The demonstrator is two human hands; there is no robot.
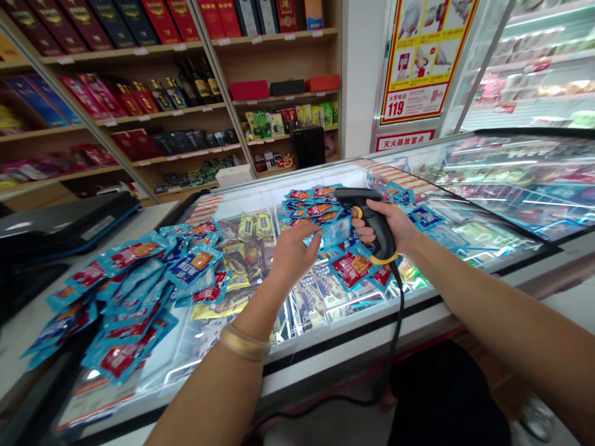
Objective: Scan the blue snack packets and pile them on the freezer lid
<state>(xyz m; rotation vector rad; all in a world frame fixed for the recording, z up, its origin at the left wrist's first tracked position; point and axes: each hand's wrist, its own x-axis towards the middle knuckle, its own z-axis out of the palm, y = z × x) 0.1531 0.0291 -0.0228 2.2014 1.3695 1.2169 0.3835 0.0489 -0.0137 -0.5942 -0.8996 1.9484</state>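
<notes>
My right hand [388, 224] grips a black barcode scanner [372, 218] with a yellow trim, its cable hanging down past the freezer's front edge. The scanner's head points left at a small blue snack packet [335, 232] that my left hand [292, 251] pinches by its edge. A gold bangle [244, 342] sits on my left wrist. Both hands hover over the glass lid of a chest freezer [325, 322]. A pile of blue and red snack packets [125, 297] lies to the left on the lid, and another pile [311, 207] lies behind my hands.
A dark cash-register unit [65, 226] stands at the far left on a pale counter. Wooden shelves [186, 111] with boxed goods and bottles fill the back. A second glass-topped freezer [520, 179] runs along the right. A red and yellow poster [423, 56] hangs on the wall.
</notes>
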